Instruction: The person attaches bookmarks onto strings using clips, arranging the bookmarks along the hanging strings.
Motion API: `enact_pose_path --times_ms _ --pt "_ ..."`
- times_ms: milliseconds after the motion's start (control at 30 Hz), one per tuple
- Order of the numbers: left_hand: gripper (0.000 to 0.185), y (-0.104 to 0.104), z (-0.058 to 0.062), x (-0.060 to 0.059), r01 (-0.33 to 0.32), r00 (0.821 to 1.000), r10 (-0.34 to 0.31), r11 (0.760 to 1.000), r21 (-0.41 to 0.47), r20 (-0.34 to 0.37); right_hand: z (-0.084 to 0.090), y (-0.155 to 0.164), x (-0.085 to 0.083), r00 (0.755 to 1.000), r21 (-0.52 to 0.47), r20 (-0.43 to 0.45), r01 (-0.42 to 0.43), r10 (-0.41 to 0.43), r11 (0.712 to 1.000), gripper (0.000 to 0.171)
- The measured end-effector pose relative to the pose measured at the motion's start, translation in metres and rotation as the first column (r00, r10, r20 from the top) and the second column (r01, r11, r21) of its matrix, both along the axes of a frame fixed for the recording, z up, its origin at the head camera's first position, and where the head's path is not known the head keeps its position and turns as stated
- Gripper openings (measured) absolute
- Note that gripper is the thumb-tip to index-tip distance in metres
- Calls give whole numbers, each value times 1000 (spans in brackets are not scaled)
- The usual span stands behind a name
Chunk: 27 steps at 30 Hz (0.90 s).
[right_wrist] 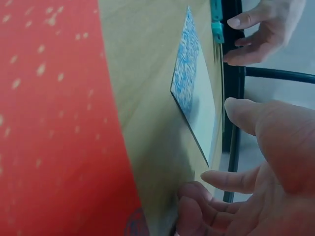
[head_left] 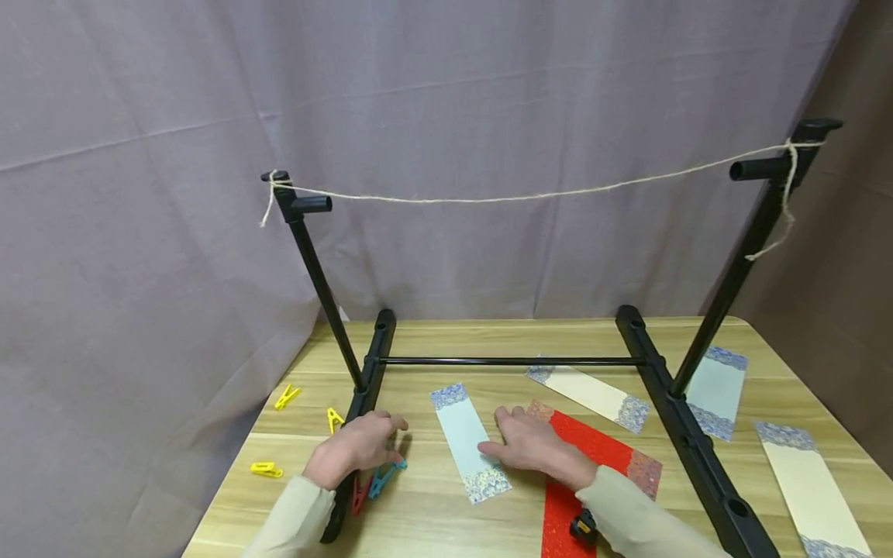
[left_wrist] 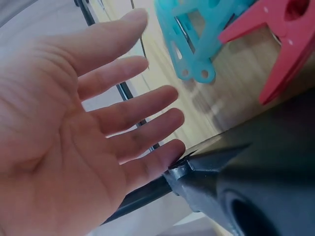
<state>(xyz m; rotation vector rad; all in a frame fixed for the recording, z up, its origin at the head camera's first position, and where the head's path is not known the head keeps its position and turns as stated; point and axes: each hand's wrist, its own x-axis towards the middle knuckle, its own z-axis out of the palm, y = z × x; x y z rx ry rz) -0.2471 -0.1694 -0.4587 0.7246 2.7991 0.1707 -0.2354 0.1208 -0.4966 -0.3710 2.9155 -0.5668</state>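
Note:
My left hand (head_left: 359, 448) hovers over the left foot of a black stand, holding nothing, its fingers loosely spread in the left wrist view. Just below it lie a teal clothespin (head_left: 384, 479) and a red clothespin (head_left: 360, 496). A pale blue paper strip (head_left: 460, 430) with floral-patterned ends lies on the table between the hands. Close to its right edge is my right hand (head_left: 533, 446), the thumb overlapping that edge in the head view. In the right wrist view its fingers are loosely bent beside the strip (right_wrist: 199, 98). Red paper strips (head_left: 593, 438) lie under my right hand and forearm.
The black stand's crossbar (head_left: 502, 361) runs behind the hands. String (head_left: 481, 201) stretches between its two posts. A yellow clothespin (head_left: 287, 397) and others lie at left. A cream strip (head_left: 593, 391) lies behind the right hand; more strips lie around the stand's right foot (head_left: 698, 449).

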Motion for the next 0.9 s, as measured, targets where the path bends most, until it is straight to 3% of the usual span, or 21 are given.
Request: enact_pose_path --times_ms 200,433,533,767,900 --pt "46 1 2 0 59 998 -61 993 -104 -16 -4 -17 -2 1000 50 -7 -13 13 999 73" --pt "37 1 2 0 61 998 -61 992 -107 8 -5 -35 0 998 254 -54 -1 16 967 83" --pt "35 2 3 1 66 998 -65 992 -109 13 -4 -39 2 998 296 -58 1 17 955 84" --pt "31 11 5 1 5 999 4 978 -207 44 0 -36 -1 1000 279 -7 -11 13 960 77" --pt "26 12 4 1 -22 998 32 980 -196 49 7 -27 -3 999 222 27 -29 24 975 68"
